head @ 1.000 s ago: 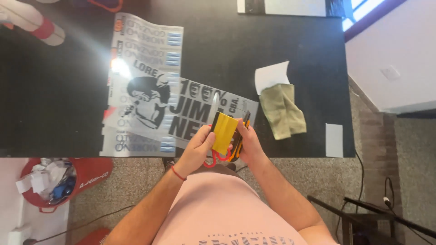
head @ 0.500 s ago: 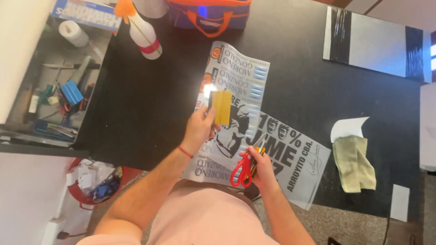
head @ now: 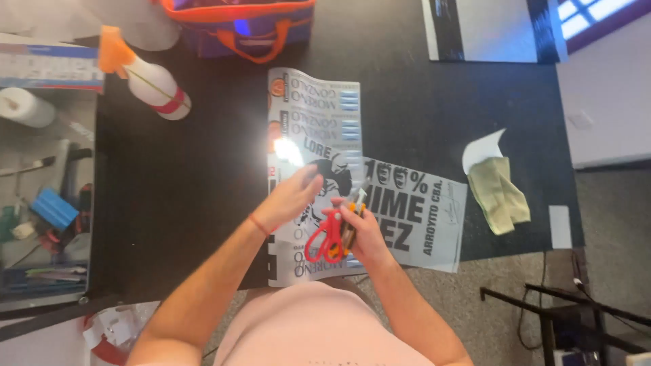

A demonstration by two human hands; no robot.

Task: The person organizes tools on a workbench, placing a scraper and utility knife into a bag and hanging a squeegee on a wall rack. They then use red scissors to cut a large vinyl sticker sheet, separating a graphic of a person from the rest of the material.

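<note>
My right hand (head: 366,234) grips red-handled scissors (head: 325,236) together with a slim tool that has a yellow-orange part (head: 356,203), above the near edge of a black table (head: 176,196). My left hand (head: 293,198) is blurred, with its fingers apart, and hovers just left of the scissors; I see nothing in it. Both hands are over a long glossy sheet of printed stickers (head: 315,115). A second printed sheet (head: 424,210) overlaps it on the right.
A white spray bottle with an orange trigger (head: 152,85) lies at the far left, and an orange and purple bag (head: 237,24) stands at the back. A green cloth (head: 498,193) and white paper (head: 483,146) lie to the right. A tool shelf (head: 47,217) is at the left.
My left hand has dropped from over the long sheet to beside my right hand, and the yellow card it held is out of it. The scissors stay in my right hand.
</note>
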